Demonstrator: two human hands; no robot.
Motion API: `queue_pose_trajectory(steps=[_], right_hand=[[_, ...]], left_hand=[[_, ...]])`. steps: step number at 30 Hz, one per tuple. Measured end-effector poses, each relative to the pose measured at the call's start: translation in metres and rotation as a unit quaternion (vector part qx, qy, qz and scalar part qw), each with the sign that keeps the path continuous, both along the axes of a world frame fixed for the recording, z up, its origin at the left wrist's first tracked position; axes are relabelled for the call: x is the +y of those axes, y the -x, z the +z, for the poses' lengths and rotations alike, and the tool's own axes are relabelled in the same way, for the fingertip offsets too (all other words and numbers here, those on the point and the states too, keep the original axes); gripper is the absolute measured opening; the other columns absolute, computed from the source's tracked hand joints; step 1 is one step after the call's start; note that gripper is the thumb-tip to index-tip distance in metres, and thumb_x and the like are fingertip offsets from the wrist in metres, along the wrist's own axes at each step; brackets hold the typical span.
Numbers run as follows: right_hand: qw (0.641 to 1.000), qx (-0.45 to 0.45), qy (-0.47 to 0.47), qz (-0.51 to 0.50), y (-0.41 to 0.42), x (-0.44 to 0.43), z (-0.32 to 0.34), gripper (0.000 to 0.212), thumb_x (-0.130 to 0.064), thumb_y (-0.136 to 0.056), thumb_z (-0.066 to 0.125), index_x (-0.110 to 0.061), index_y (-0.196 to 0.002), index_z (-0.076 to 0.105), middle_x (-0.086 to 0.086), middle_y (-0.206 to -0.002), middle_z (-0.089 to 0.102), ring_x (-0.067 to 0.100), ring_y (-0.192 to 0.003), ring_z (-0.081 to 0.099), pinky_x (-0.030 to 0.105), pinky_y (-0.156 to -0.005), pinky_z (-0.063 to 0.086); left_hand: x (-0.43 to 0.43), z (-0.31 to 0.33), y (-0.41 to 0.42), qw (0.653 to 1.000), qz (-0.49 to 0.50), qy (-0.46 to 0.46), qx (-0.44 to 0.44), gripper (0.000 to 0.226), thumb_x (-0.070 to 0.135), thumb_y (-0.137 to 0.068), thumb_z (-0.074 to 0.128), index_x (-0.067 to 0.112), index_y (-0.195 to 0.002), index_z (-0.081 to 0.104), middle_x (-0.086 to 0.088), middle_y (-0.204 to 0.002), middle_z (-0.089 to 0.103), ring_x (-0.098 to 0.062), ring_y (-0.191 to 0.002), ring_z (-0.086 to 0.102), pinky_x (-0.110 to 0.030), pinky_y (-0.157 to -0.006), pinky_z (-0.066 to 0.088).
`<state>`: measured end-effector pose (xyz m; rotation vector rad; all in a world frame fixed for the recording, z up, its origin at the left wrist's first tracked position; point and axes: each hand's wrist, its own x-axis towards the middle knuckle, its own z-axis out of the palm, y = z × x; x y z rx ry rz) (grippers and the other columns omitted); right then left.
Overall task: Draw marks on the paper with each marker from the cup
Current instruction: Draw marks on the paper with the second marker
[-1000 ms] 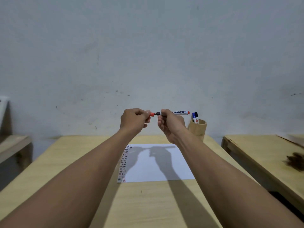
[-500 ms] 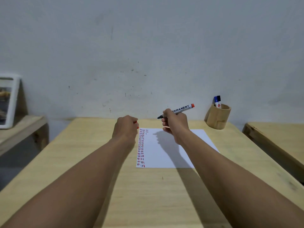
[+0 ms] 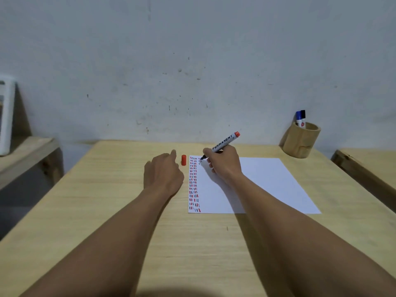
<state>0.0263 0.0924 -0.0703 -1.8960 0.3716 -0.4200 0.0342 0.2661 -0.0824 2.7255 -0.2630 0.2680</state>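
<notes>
A white paper lies on the wooden table, with columns of short red, blue and black marks along its left edge. My right hand grips an uncapped red permanent marker, its tip touching the paper's top left corner. The marker's red cap stands on the table just left of the paper. My left hand rests beside the cap with fingers loose, holding nothing. A wooden cup at the back right holds a blue marker and a black marker.
A grey wall rises behind the table. A second wooden table edge lies to the right. At the left, a lower wooden shelf carries a white framed object.
The hands pulled the cap off the marker and came down. The left hand set the cap on the table and let go. The right hand brought the tip to the paper.
</notes>
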Motion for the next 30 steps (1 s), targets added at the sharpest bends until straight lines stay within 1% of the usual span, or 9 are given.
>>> queue_pose_trajectory(steps=[2, 3, 5, 7, 12, 15, 19, 22, 30], right_hand=[[1.0, 0.001, 0.025, -0.007, -0.0023, -0.0001, -0.0049, 0.027, -0.026, -0.084, 0.067, 0.0, -0.086, 0.074, 0.004, -0.071, 0.075, 0.013, -0.054, 0.064, 0.037, -0.064, 0.059], [0.999, 0.002, 0.039, -0.007, -0.0033, -0.0004, -0.0064, 0.027, -0.026, -0.084, 0.067, 0.001, -0.084, 0.074, 0.007, -0.073, 0.076, 0.014, -0.055, 0.064, 0.037, -0.065, 0.059], [0.998, 0.007, 0.064, -0.004, -0.0043, -0.0005, -0.0079, 0.028, -0.027, -0.083, 0.067, 0.001, -0.082, 0.073, 0.01, -0.075, 0.077, 0.018, -0.059, 0.066, 0.036, -0.065, 0.057], [0.997, 0.009, 0.075, -0.003, -0.0055, -0.0006, -0.009, 0.028, -0.028, -0.083, 0.067, -0.001, -0.08, 0.072, 0.009, -0.073, 0.076, 0.022, -0.065, 0.07, 0.036, -0.065, 0.057], [0.996, 0.01, 0.088, -0.002, -0.0062, -0.0005, -0.0105, 0.028, -0.027, -0.084, 0.068, 0.0, -0.08, 0.073, 0.01, -0.074, 0.076, 0.026, -0.073, 0.074, 0.037, -0.066, 0.058], [0.995, 0.013, 0.095, 0.0, -0.0071, 0.0002, -0.0113, 0.027, -0.027, -0.085, 0.068, 0.0, -0.079, 0.073, 0.009, -0.073, 0.076, 0.026, -0.072, 0.074, 0.037, -0.065, 0.058], [0.995, 0.018, 0.1, 0.001, -0.0079, 0.0009, -0.0119, 0.027, -0.027, -0.085, 0.067, -0.002, -0.078, 0.072, 0.007, -0.071, 0.075, 0.023, -0.07, 0.072, 0.029, -0.06, 0.053], [0.995, 0.019, 0.098, 0.003, -0.0075, 0.0012, -0.0117, 0.027, -0.027, -0.086, 0.067, -0.001, -0.078, 0.072, 0.008, -0.07, 0.075, 0.023, -0.069, 0.072, 0.03, -0.06, 0.053], [0.997, 0.018, 0.08, -0.007, -0.0051, 0.0002, -0.0088, 0.026, -0.023, -0.085, 0.067, 0.002, -0.083, 0.073, 0.011, -0.079, 0.076, 0.016, -0.063, 0.063, 0.025, -0.053, 0.044]], left_hand=[[0.0041, -0.0057, -0.0017, 0.998, -0.003, -0.046, 0.047, 0.049, 0.024, -0.101, 0.032, 0.016, -0.148, 0.043, -0.008, -0.147, 0.05, -0.031, -0.145, 0.033, -0.053, -0.117, 0.025], [0.0045, -0.0066, -0.0025, 0.996, -0.008, -0.064, 0.061, 0.051, 0.028, -0.103, 0.027, 0.017, -0.152, 0.037, -0.008, -0.156, 0.04, -0.03, -0.151, 0.023, -0.054, -0.121, 0.016], [0.004, -0.0059, -0.0024, 0.994, -0.022, -0.078, 0.072, 0.055, 0.032, -0.104, 0.023, 0.016, -0.157, 0.028, -0.009, -0.164, 0.025, -0.03, -0.154, 0.011, -0.055, -0.123, 0.008], [0.0039, -0.0048, -0.0013, 0.994, -0.029, -0.078, 0.07, 0.056, 0.034, -0.105, 0.021, 0.016, -0.158, 0.024, -0.009, -0.167, 0.019, -0.031, -0.155, 0.007, -0.055, -0.123, 0.005], [0.0047, -0.0057, -0.0015, 0.994, -0.028, -0.087, 0.066, 0.057, 0.035, -0.105, 0.021, 0.016, -0.158, 0.024, -0.01, -0.167, 0.018, -0.031, -0.155, 0.007, -0.056, -0.123, 0.006], [0.0053, -0.0062, -0.0016, 0.993, -0.027, -0.087, 0.07, 0.057, 0.035, -0.105, 0.02, 0.017, -0.159, 0.022, -0.01, -0.168, 0.015, -0.031, -0.155, 0.005, -0.055, -0.123, 0.005], [0.0056, -0.0067, -0.0019, 0.993, -0.028, -0.092, 0.07, 0.057, 0.036, -0.105, 0.02, 0.017, -0.159, 0.022, -0.01, -0.168, 0.015, -0.031, -0.155, 0.006, -0.056, -0.123, 0.005], [0.0058, -0.0063, -0.0013, 0.993, -0.027, -0.094, 0.069, 0.057, 0.036, -0.105, 0.02, 0.016, -0.159, 0.022, -0.01, -0.167, 0.016, -0.031, -0.155, 0.007, -0.056, -0.123, 0.006], [0.005, -0.0058, 0.0002, 0.994, -0.029, -0.085, 0.068, 0.057, 0.035, -0.104, 0.021, 0.016, -0.158, 0.025, -0.011, -0.166, 0.021, -0.032, -0.155, 0.01, -0.056, -0.122, 0.008]])
